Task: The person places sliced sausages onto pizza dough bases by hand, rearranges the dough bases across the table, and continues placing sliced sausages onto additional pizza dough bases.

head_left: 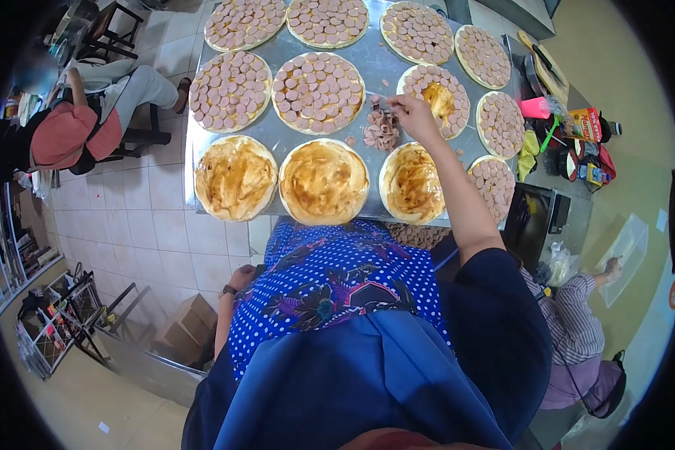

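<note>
My right hand (pixel 416 118) reaches over the metal table, its fingers pinched together beside a loose heap of sausage slices (pixel 381 133). What the fingertips hold, if anything, is too small to make out. Just right of them, a round dough base (pixel 441 105) has slices around its rim and a bare, sauce-brown middle. Three bases along the near edge carry only brown sauce: left (pixel 235 178), middle (pixel 324 181) and right (pixel 412 184), the last partly behind my forearm. Low at my side, my left hand (pixel 241 277) rests near the blue dotted apron (pixel 315 277), its fingers mostly hidden.
Several slice-covered bases (pixel 319 91) fill the table's (pixel 270 129) far and right parts. A pink cup (pixel 535 108), a green-handled tool (pixel 550 133) and packets stand to the right. One person (pixel 71 135) sits at left; another (pixel 577 322) is at right. Cardboard boxes (pixel 187 330) lie lower left.
</note>
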A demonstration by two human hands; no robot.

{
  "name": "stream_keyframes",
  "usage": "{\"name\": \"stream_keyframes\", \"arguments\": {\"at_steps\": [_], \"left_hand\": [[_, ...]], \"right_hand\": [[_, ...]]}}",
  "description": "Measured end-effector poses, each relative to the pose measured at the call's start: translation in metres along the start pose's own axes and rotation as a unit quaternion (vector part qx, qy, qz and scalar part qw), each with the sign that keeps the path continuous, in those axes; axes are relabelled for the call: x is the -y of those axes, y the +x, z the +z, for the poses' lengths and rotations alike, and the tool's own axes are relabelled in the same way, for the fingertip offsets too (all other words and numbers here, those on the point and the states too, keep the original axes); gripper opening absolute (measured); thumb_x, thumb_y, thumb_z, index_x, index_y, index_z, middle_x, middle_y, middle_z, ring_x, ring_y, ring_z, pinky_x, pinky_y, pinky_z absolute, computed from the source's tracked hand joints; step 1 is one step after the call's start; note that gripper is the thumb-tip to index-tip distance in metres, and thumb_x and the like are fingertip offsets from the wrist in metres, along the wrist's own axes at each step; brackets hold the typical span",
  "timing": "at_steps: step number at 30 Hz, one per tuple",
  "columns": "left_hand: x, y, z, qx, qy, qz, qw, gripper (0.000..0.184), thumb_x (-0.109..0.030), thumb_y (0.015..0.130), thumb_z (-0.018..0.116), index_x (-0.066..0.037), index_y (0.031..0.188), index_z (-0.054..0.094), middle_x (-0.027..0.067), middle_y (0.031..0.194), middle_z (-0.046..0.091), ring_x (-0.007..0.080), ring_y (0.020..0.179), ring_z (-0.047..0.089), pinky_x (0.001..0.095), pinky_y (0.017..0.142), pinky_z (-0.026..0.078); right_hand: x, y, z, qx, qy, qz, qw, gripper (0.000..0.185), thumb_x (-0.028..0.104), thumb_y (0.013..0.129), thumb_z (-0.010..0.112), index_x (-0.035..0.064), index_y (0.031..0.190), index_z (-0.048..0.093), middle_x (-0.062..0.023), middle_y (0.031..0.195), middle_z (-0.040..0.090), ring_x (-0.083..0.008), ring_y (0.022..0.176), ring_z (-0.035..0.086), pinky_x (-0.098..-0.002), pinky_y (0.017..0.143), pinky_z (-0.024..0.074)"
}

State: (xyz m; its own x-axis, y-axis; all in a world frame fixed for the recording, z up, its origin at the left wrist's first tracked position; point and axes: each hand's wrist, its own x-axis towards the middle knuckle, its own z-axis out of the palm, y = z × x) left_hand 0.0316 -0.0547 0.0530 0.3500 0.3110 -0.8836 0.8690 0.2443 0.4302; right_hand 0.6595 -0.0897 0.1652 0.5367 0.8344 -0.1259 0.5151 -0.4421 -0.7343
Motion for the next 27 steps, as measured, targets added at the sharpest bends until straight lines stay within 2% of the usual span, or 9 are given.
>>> {"name": "stream_keyframes", "arguments": {"at_steps": [4, 9, 13, 16, 19, 21, 22, 25, 27], "left_hand": [[-0.013, -0.007, -0.003, 0.012, -0.045, -0.032, 0.998, 0.029, -0.027, 0.086, 0.059, -0.002, 0.100, 0.064, 0.0066, 0.084, 0.066, 0.0137, 0.073, 0.060, 0.0276, 0.065, 0.048], [-0.038, -0.016, -0.007, 0.007, -0.029, -0.064, 0.997, 0.027, -0.027, 0.086, 0.059, -0.004, 0.101, 0.064, 0.0045, 0.082, 0.064, 0.0123, 0.070, 0.060, 0.0275, 0.056, 0.048], [-0.031, -0.009, -0.007, 0.023, -0.012, -0.038, 0.999, 0.026, -0.025, 0.086, 0.057, -0.005, 0.102, 0.062, 0.0045, 0.084, 0.064, 0.0126, 0.070, 0.060, 0.0280, 0.052, 0.049], [-0.039, -0.013, -0.009, 0.019, -0.030, -0.061, 0.997, 0.026, -0.024, 0.086, 0.056, -0.004, 0.103, 0.062, 0.0051, 0.085, 0.064, 0.0134, 0.070, 0.060, 0.0282, 0.052, 0.050], [-0.048, -0.016, -0.011, 0.022, -0.029, -0.060, 0.998, 0.027, -0.023, 0.087, 0.056, -0.003, 0.103, 0.062, 0.0055, 0.086, 0.063, 0.0143, 0.071, 0.060, 0.0282, 0.052, 0.051], [-0.043, -0.013, -0.009, 0.026, -0.033, -0.061, 0.997, 0.027, -0.024, 0.087, 0.056, -0.004, 0.104, 0.062, 0.0056, 0.085, 0.063, 0.0146, 0.072, 0.061, 0.0280, 0.052, 0.051], [-0.040, -0.011, -0.009, 0.029, -0.036, -0.061, 0.997, 0.027, -0.024, 0.087, 0.056, -0.004, 0.104, 0.062, 0.0057, 0.085, 0.063, 0.0148, 0.072, 0.061, 0.0278, 0.052, 0.051], [-0.043, -0.010, -0.008, 0.028, 0.007, -0.062, 0.998, 0.027, -0.025, 0.088, 0.056, -0.005, 0.104, 0.062, 0.0060, 0.085, 0.063, 0.0147, 0.071, 0.061, 0.0277, 0.051, 0.051], [-0.042, -0.012, -0.009, 0.027, -0.005, -0.050, 0.998, 0.026, -0.025, 0.088, 0.056, -0.005, 0.104, 0.063, 0.0060, 0.085, 0.063, 0.0144, 0.070, 0.061, 0.0282, 0.051, 0.051]], "right_hand": [[0.003, -0.017, 0.000, 0.004, -0.108, -0.075, 0.991, 0.024, -0.001, 0.081, 0.054, 0.0073, 0.100, 0.066, -0.0091, 0.093, 0.066, -0.0223, 0.085, 0.062, -0.0306, 0.073, 0.0497], [0.002, -0.025, 0.002, -0.048, -0.371, -0.189, 0.908, 0.026, -0.002, 0.073, 0.055, 0.0093, 0.096, 0.064, -0.0067, 0.087, 0.060, -0.0211, 0.091, 0.055, -0.0349, 0.070, 0.0484], [-0.002, -0.020, 0.012, -0.053, -0.368, -0.219, 0.902, 0.017, 0.003, 0.075, 0.053, 0.0085, 0.091, 0.058, -0.0072, 0.088, 0.059, -0.0260, 0.091, 0.055, -0.0377, 0.074, 0.0457], [0.006, -0.013, 0.013, -0.089, -0.300, -0.162, 0.936, 0.018, 0.004, 0.075, 0.054, 0.0088, 0.092, 0.057, -0.0082, 0.088, 0.059, -0.0265, 0.091, 0.056, -0.0387, 0.074, 0.0457], [0.019, -0.029, 0.007, -0.044, -0.280, -0.132, 0.950, 0.019, 0.007, 0.074, 0.060, 0.0096, 0.093, 0.059, -0.0069, 0.086, 0.059, -0.0262, 0.082, 0.058, -0.0395, 0.067, 0.0477], [0.025, -0.045, 0.010, 0.120, -0.255, -0.079, 0.956, 0.017, 0.009, 0.074, 0.061, 0.0089, 0.091, 0.059, -0.0081, 0.086, 0.059, -0.0278, 0.080, 0.059, -0.0403, 0.067, 0.0481], [0.026, -0.048, 0.015, 0.120, -0.255, -0.078, 0.956, 0.017, 0.009, 0.074, 0.061, 0.0089, 0.091, 0.059, -0.0081, 0.086, 0.059, -0.0278, 0.080, 0.059, -0.0403, 0.067, 0.0481], [0.021, -0.048, 0.029, 0.101, -0.265, -0.119, 0.952, 0.013, 0.007, 0.073, 0.059, 0.0081, 0.086, 0.059, -0.0101, 0.090, 0.060, -0.0280, 0.090, 0.058, -0.0417, 0.071, 0.0468], [0.023, -0.038, 0.033, -0.056, -0.237, -0.186, 0.952, 0.016, 0.006, 0.072, 0.060, 0.0091, 0.087, 0.060, -0.0094, 0.088, 0.058, -0.0288, 0.089, 0.057, -0.0403, 0.071, 0.0464]]}}
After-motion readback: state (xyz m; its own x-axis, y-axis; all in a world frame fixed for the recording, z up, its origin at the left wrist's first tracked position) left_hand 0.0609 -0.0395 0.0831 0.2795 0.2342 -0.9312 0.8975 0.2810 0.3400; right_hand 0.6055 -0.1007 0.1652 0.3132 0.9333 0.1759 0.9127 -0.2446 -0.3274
